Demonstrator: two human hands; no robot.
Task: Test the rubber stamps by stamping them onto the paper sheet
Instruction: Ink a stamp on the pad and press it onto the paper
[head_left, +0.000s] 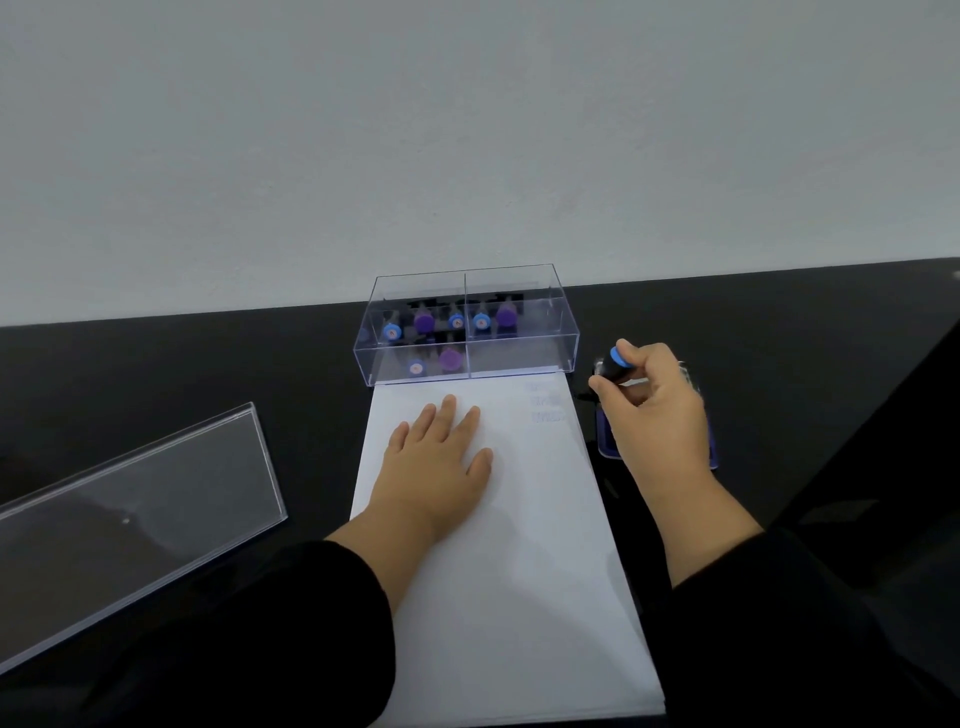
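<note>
Your paper (519, 545) lies along the table (182, 374), pinned flat by your left hand (439, 457) so it won't slide. Your right hand (657, 410) pinches a blue-capped stamp (615, 364) over the ink pad (608, 441) (loading ink, likely); faint prints (546, 408) sit just left of that grip.
</note>
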